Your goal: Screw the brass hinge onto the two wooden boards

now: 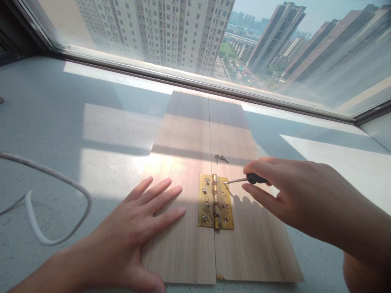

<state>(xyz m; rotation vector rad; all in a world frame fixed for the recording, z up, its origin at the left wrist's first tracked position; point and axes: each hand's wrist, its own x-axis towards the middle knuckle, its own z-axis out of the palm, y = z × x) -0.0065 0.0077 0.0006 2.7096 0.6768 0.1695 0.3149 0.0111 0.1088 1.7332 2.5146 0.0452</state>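
A brass hinge [215,203] lies unfolded across the seam between two wooden boards, the left board [180,252] and the right board [253,248]. Screws sit in the holes of its left leaf. My right hand [293,191] grips a screwdriver [256,178] by its black handle, the shaft reaching left to a screw [225,182] at the top hole of the right leaf. Lower holes on that leaf look bare. Fingers spread, my left hand [143,228] rests flat on the left board, beside the hinge. Several loose screws [221,158] lie above the hinge on the right board.
The boards lie on a pale speckled sill [116,162] in patchy sunlight. A white cable [82,195] loops at the left. Beyond the boards runs a dark window frame [195,86], with glass and tall buildings behind it.
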